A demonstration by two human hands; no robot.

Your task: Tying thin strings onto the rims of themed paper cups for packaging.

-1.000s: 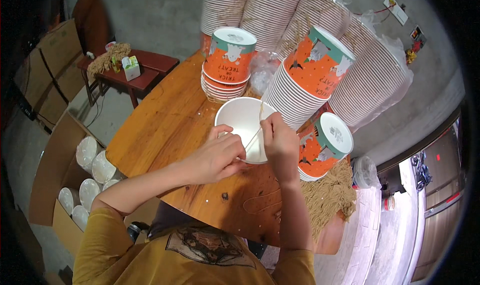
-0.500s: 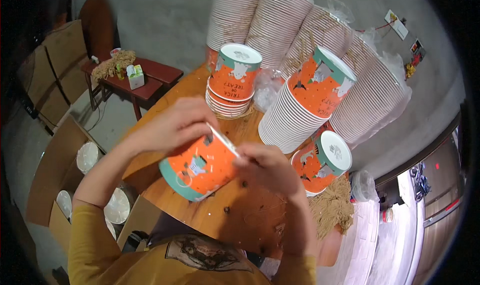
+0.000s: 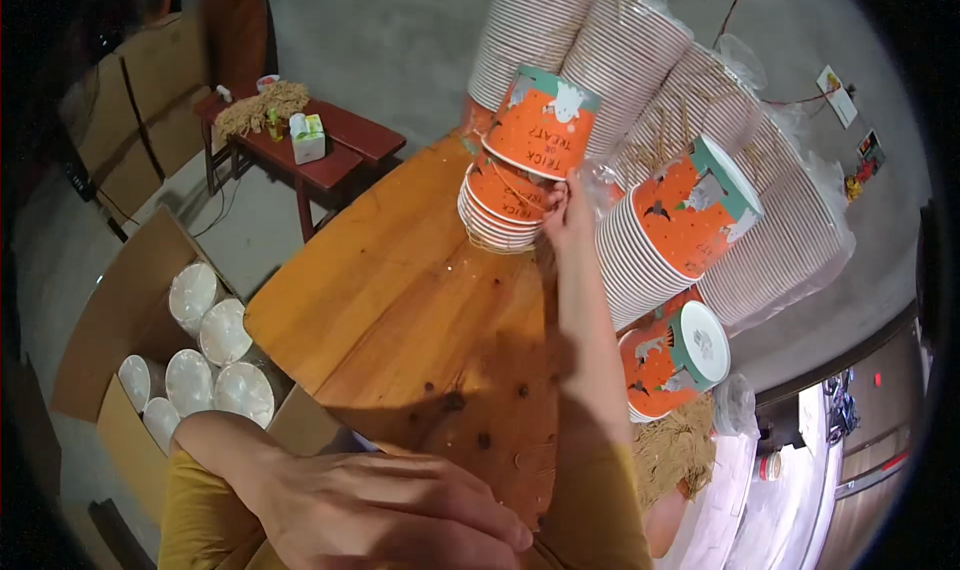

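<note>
Right hand (image 3: 567, 210) clamped on orange-and-green tapered paper bucket (image 3: 543, 130) at rim (image 3: 522, 166); likely light, stiff, dentable, best held there. Left hand (image 3: 395, 515): grip hidden, can't tell.

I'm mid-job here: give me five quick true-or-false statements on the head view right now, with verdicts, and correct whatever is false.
1. The right hand is at the rim of the upper orange cup over the short stack. True.
2. The left hand also touches that cup. False: it is low in the picture, near the person's body, apart from the cup.
3. A small white-and-green box stands on the red bench. True.
4. The cardboard box at left is empty. False: several round white containers are in it.
5. The orange cup nearest the tan string stands mouth up. False: its white base faces up.
</note>
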